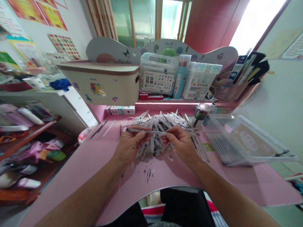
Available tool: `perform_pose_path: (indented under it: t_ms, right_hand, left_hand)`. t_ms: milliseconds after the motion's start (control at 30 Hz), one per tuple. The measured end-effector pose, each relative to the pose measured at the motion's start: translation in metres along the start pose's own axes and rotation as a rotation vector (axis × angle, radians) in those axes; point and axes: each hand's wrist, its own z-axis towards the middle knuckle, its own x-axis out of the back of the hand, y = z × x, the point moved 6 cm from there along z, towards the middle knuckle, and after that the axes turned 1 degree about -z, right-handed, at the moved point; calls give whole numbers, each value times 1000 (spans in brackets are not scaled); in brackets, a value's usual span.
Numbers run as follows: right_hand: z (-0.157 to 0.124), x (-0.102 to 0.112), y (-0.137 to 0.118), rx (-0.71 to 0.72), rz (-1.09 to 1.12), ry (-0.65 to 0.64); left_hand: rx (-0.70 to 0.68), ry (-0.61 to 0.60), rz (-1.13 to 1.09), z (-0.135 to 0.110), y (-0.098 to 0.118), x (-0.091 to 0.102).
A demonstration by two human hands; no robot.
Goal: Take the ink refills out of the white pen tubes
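A slim pen (148, 131) with a dark left end is held level between both hands, above a large heap of white and black pen parts (161, 121). My left hand (132, 142) pinches it near its dark end, thumb on top. At the pale right end, the fingers of my right hand (181, 142) are closed on it. Several thin pens or tubes (99, 129) lie apart on the desk to the left. Small black bits (148, 174) are scattered on the pink desk (175, 176) in front of the heap.
A clear plastic box (251, 138) stands on the right, with slim items inside. Behind the heap is a jar of pens (202, 112). The shelf above bears a beige bin (106, 83), marker cases (158, 75) and a pen holder (229, 90). A small carton (120, 110) lies below the bin.
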Motion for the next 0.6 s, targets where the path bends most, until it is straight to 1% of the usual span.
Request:
perform_pose_path:
  t_ms: [167,367,533,600]
  right_hand:
    - [1,2,0,-16,21,-4]
    - [1,3,2,-56,59,-22]
    - [5,0,6,-100,147,-42]
    - [8,2,2,-101,176,-31]
  left_hand:
    - [-70,-19,21,-5,3,-4]
    - [-145,-51,107,-11,9,-7]
    - [-135,-76,116,-11,8,-8]
    - [-118,-89,153,-11,8,-9]
